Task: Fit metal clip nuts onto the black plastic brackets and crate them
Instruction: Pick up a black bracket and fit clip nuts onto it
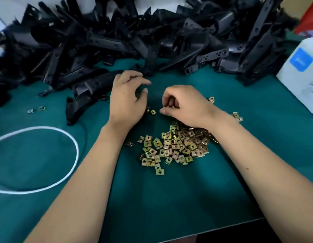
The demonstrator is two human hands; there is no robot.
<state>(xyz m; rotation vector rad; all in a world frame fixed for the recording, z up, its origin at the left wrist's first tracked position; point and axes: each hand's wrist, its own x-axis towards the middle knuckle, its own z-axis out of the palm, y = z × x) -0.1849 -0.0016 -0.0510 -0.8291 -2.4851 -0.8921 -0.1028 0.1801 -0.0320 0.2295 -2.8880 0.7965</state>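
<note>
Green worktop [169, 199], seen from the head camera. A loose heap of brass-coloured clip nuts [175, 146] is spread at the centre, with a few strays to either side. Black plastic brackets [152, 37] are piled along the far edge; one bracket [85, 95] is laid apart, just beside the left hand. The left hand [127, 100] is held above the worktop with its grip loosely spread, nothing seen in it. The right hand [183, 106] is curled over the heap's far edge, its grip pinched together; whether a nut is held cannot be told. No crate is seen. For the step in hand, a single nut is best separated and turned open side forward before the bracket is taken up.
</note>
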